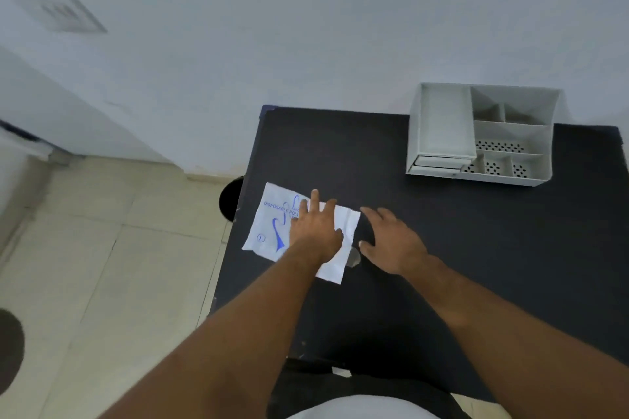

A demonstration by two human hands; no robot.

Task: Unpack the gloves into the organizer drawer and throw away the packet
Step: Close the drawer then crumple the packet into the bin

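Note:
A white glove packet [272, 224] with blue print lies flat near the left edge of the black table [442, 248]. My left hand [315, 224] rests flat on the packet's middle, fingers spread. My right hand [391, 241] hovers open just beside the packet's right edge, thumb near a bit of clear plastic [354, 257] sticking out there. The grey organizer [480, 134] stands at the table's far right, its drawer [439, 161] at the lower front pushed in.
A round black bin [233, 199] shows on the tiled floor just left of the table, partly hidden by its edge. The white wall runs behind the table. A dark round object [10, 347] sits at the floor's left edge.

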